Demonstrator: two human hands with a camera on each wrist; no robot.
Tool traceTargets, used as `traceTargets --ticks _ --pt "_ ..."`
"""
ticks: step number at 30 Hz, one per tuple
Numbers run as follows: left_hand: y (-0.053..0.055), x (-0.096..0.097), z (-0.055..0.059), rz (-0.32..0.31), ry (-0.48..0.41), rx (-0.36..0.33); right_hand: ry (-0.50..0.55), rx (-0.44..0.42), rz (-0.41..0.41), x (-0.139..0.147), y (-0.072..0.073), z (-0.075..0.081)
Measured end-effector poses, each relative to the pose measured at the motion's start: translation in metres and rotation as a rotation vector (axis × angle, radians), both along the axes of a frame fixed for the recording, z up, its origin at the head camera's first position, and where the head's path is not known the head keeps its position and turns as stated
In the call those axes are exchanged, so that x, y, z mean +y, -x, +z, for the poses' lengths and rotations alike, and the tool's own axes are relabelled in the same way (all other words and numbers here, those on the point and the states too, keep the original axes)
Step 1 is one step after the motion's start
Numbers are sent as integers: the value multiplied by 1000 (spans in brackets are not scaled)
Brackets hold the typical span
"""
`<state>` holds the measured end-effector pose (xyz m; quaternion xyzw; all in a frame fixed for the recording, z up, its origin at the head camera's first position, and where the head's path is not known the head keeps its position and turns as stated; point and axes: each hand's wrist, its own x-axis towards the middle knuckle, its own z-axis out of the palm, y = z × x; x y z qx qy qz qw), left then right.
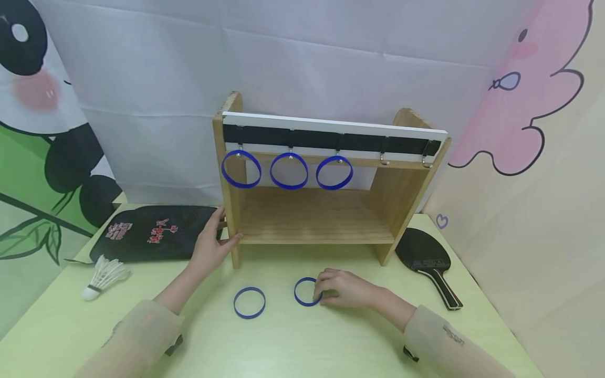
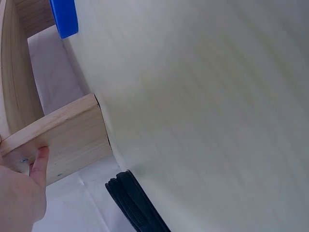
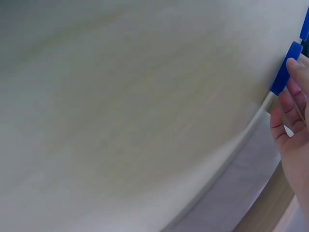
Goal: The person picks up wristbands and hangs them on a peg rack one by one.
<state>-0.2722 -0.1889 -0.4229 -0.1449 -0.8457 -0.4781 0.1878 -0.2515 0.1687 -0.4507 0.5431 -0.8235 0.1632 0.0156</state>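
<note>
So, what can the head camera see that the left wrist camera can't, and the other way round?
Only the head view shows the shuttlecock, the black paddle, the pink cartoon and the right-hand grip.

Only the left wrist view shows a screw in the side of the wooden rack, and the zipper on the black case.

Both show the left-hand grip, rack, case, table and a blue ring, though the wrist view catches just part of one.

Passage is running over table (image 1: 279, 344) between loose ring (image 1: 249, 317) and pinched ring (image 1: 307, 304). Hanging rings (image 1: 289, 187) are blocking rack's (image 1: 316, 215) upper left; room is opening below right hooks (image 1: 385, 160). Left hand (image 1: 211, 245) is obstructing left panel (image 1: 230, 194).
</note>
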Motion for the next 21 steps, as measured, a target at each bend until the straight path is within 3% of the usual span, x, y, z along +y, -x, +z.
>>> traceTargets --ticks 10,21 --pt "0 1 1 -6 -8 13 -55 -104 -18 -4 2 1" --pt "0 1 1 9 -3 -3 -63 -139 -46 -4 -2 10"
